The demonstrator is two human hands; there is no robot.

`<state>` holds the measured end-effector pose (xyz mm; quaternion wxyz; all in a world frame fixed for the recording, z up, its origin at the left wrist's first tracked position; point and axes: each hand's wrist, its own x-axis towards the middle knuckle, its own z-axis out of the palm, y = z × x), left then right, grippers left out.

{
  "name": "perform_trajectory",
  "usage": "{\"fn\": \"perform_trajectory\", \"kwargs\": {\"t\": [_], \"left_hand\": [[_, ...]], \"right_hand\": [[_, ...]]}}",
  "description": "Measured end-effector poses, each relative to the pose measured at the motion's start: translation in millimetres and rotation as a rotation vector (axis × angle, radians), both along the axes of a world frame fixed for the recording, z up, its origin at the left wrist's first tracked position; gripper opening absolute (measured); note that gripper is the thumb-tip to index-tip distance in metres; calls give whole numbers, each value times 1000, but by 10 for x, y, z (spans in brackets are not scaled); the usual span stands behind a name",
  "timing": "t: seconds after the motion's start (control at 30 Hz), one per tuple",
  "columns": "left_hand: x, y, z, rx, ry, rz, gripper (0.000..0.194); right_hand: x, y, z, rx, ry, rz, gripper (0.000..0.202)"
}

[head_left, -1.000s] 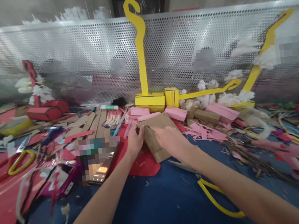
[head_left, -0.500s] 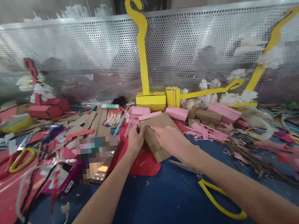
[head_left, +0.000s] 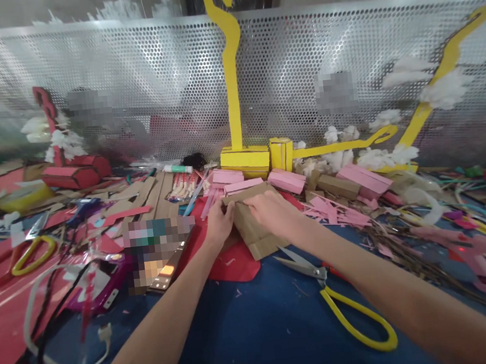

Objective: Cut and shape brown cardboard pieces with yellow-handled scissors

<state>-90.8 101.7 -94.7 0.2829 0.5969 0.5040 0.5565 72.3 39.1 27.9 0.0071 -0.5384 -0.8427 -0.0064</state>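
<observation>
A folded piece of brown cardboard [head_left: 252, 234] stands tilted in front of me, above a red sheet [head_left: 234, 267]. My left hand [head_left: 221, 220] pinches its upper left edge between thumb and fingers. With bent fingers, my right hand [head_left: 274, 210] grips the same cardboard near its top edge; the fingertips are close to my left thumb. Scissors with yellow handles [head_left: 362, 320] lie with parted blades, partly beneath my right forearm. Just behind the cardboard are small pink paper-covered blocks [head_left: 286, 181].
A yellow hook-topped stand [head_left: 233, 90] rises before the perforated metal panel [head_left: 151, 93]. To the right lie pink paper strips [head_left: 335, 213] and a pink glue gun [head_left: 467, 248]. A phone [head_left: 169, 265], cables and another pair of scissors [head_left: 33, 254] are on the left.
My right hand has shifted slightly up along the cardboard, its fingertips now nearer the top edge. More of the scissors' blades shows. The left hand keeps its hold.
</observation>
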Motion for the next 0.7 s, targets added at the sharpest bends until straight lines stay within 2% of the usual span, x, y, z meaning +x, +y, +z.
{"fn": "perform_trajectory", "kwargs": {"t": [0.2, 0.5, 0.7], "left_hand": [[5, 2, -10, 3, 26, 6, 17], [13, -14, -7, 4, 75, 22, 13], [15, -5, -14, -2, 87, 29, 13]], "right_hand": [[-65, 87, 110, 27, -27, 35, 30], [-219, 157, 457, -63, -80, 8, 28], [-241, 218, 489, -92, -90, -26, 28]]}}
